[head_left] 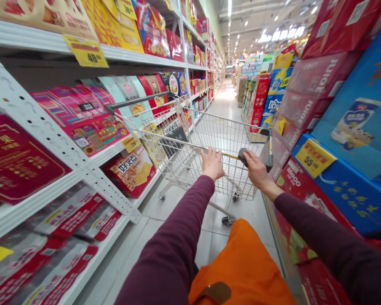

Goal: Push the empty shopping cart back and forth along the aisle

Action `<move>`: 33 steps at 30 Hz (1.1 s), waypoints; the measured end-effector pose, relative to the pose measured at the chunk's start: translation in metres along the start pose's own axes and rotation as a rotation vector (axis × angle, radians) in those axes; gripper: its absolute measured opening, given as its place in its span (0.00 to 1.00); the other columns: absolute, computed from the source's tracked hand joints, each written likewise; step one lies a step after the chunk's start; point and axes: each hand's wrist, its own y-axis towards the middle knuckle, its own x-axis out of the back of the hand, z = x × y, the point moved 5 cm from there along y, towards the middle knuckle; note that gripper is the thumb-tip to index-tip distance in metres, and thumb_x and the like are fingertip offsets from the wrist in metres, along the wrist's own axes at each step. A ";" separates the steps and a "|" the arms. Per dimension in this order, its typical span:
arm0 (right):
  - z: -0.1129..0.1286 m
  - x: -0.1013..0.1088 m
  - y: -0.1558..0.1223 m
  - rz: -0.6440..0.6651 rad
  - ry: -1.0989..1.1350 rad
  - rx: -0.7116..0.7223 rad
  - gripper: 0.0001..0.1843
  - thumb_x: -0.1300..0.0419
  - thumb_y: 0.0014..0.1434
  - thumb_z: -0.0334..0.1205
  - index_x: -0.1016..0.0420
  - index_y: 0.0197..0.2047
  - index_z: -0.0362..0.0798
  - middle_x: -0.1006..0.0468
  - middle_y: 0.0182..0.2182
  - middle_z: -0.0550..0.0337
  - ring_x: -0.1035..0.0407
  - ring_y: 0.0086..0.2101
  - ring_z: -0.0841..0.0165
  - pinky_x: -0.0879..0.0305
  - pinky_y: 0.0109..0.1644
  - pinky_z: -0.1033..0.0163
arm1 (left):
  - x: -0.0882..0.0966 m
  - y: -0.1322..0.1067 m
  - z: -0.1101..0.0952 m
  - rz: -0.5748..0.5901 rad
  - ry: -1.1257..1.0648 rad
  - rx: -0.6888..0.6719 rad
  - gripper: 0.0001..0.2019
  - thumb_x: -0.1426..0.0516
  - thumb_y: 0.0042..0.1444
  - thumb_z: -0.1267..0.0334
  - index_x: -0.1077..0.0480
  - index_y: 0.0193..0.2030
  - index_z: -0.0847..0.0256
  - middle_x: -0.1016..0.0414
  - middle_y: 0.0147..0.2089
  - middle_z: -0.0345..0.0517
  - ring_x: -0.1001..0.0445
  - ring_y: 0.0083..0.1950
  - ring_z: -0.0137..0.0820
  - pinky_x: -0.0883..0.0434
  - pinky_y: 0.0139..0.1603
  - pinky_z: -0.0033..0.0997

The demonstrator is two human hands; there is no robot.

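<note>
Roughly: left hand (212, 164) splayed open against shopping cart handle (224, 154), fingers not closed; right hand (257, 171) wrapped around dark end grip (243, 157) | white shelving (52, 142) left of grip, stacked gift boxes (317, 80) right | risk: loose left hand, narrow aisle, sideways drift clips white shelving

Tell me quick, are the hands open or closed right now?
Left hand: open, fingers spread, palm resting on the shopping cart handle.
Right hand: closed, curled over the handle's dark grip.
</note>
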 end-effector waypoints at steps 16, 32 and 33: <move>-0.016 0.013 -0.006 -0.057 0.092 -0.036 0.25 0.58 0.60 0.29 0.35 0.58 0.48 0.33 0.57 0.51 0.43 0.59 0.59 0.43 0.62 0.42 | 0.007 -0.009 0.070 -0.044 0.080 0.071 0.34 0.51 0.50 0.68 0.53 0.66 0.68 0.53 0.70 0.56 0.58 0.71 0.42 0.63 0.67 0.61; 0.035 -0.036 0.025 -0.018 0.167 0.010 0.24 0.58 0.60 0.29 0.33 0.56 0.47 0.32 0.56 0.51 0.41 0.58 0.62 0.40 0.60 0.46 | 0.014 -0.028 0.053 0.052 0.077 0.080 0.37 0.48 0.50 0.63 0.56 0.67 0.66 0.57 0.71 0.56 0.59 0.71 0.42 0.59 0.66 0.61; 0.051 -0.046 0.032 0.010 0.182 0.039 0.24 0.58 0.60 0.29 0.32 0.55 0.46 0.32 0.56 0.50 0.42 0.58 0.62 0.41 0.60 0.46 | 0.013 -0.030 0.055 0.060 0.078 0.068 0.37 0.48 0.50 0.64 0.57 0.67 0.65 0.58 0.71 0.55 0.60 0.71 0.41 0.59 0.66 0.61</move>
